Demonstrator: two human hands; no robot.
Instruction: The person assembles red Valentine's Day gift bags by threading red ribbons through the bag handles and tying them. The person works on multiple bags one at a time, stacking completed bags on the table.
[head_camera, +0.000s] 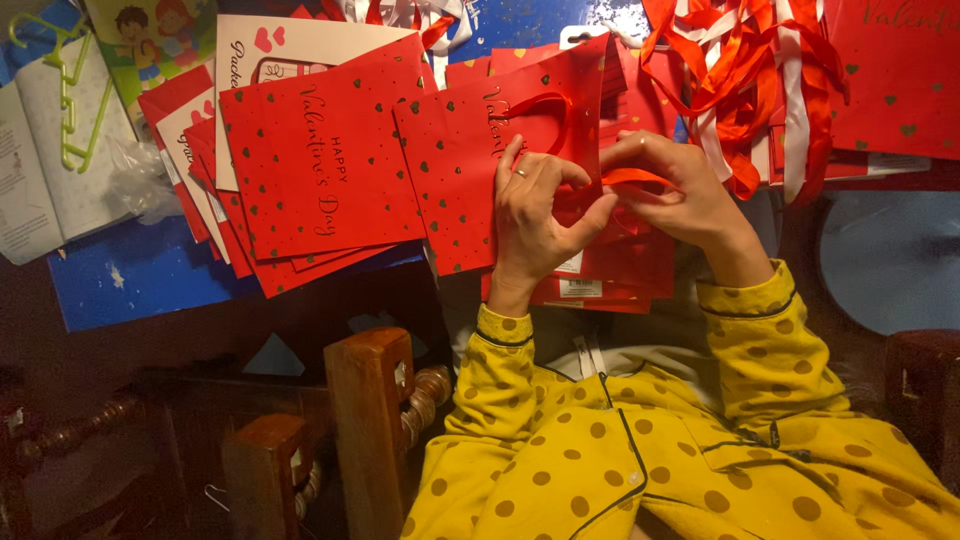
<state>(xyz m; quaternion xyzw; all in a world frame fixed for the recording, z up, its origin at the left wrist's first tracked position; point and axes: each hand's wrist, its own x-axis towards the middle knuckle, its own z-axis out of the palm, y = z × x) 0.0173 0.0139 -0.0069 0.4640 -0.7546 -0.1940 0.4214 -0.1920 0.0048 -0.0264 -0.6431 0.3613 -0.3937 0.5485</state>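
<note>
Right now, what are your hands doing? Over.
Left hand flat on red gift bag. Right hand pinching its red ribbon handle. More red bags stacked alongside.

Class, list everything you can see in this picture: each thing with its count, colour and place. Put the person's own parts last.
Gift bags: many, red with dark hearts, fanned across the surface.
Ribbon handle: one, red, between both hands.
Ribbons: a bundle, red and white, top right.
Blue sheet: one, under the bags, left.
Hanger: one, pale green, top left.
Chair post: brown wood, bottom centre.
Sleeves: two, yellow with brown dots.
Left hand: on the bag under work.
Right hand: pinching the ribbon handle.
</note>
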